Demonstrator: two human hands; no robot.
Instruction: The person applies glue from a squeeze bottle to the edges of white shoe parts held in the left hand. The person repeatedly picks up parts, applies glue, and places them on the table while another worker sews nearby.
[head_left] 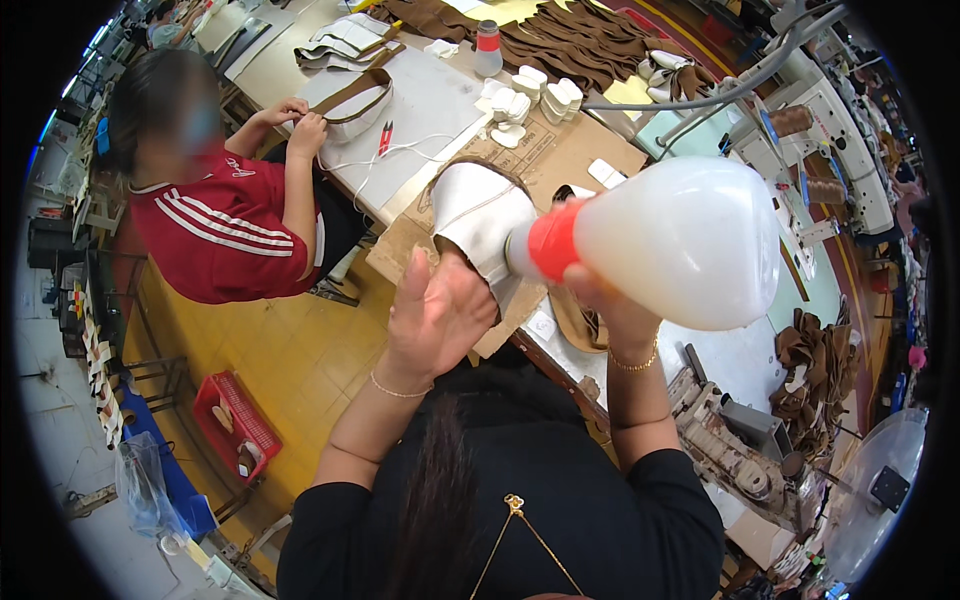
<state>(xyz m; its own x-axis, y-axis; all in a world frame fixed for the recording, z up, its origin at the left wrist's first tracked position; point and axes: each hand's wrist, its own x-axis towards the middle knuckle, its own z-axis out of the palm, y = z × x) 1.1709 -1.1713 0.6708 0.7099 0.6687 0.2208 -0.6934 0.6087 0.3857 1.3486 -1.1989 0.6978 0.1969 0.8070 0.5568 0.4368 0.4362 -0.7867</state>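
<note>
My right hand (612, 308) grips a large translucent white plastic bottle (690, 245) near its red-banded neck. The bottle is tilted, its neck end pointing left against a curved white-lined piece with a brown edge (478, 215), like part of a shoe upper. The tip of the bottle is hard to make out. From below, my left hand (440, 312) holds that piece, palm up with the thumb out to the side; its fingertips are hidden under the piece. Another brown piece (578, 325) lies behind my right hand on the table.
A cardboard sheet (545, 150) bears stacks of small white pads (515, 105). Beyond are a second bottle (488, 50), red-handled snips (385, 138) and brown strips (590, 50). A seated person in red (225, 225) works at left. A sewing machine (840, 130) stands right; a red crate (235, 425) is on the floor.
</note>
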